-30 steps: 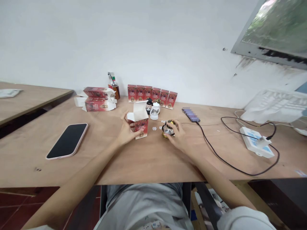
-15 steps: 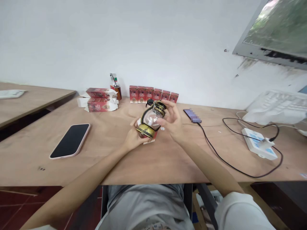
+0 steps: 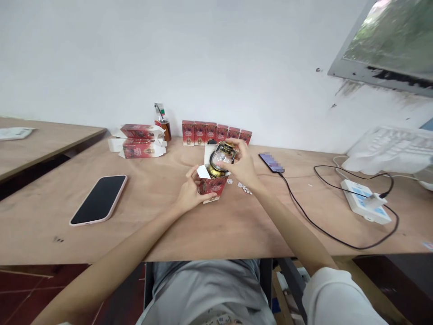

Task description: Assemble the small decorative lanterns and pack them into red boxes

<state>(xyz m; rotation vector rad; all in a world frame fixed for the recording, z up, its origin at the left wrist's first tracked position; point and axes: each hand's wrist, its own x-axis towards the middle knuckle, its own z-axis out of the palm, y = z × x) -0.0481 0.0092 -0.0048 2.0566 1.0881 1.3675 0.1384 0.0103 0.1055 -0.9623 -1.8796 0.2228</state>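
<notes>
My left hand (image 3: 189,192) grips a small red box (image 3: 212,186) with its white flaps open, standing on the wooden table (image 3: 216,225). My right hand (image 3: 241,167) holds a small gold and glass lantern (image 3: 220,159) by its top, its base lowered into the open mouth of the box. A few small white pieces (image 3: 244,188) lie on the table just right of the box.
A row of several red boxes (image 3: 216,132) stands by the wall, with a bottle (image 3: 163,122) and flat folded red boxes (image 3: 138,141) to their left. A black phone (image 3: 99,199) lies at left, another phone (image 3: 271,161) with a cable (image 3: 318,225) and a white power strip (image 3: 363,201) at right.
My right hand lifted the lantern off the table, carried it left above the box and lowered its base into the box opening. My left hand stayed on the box.
</notes>
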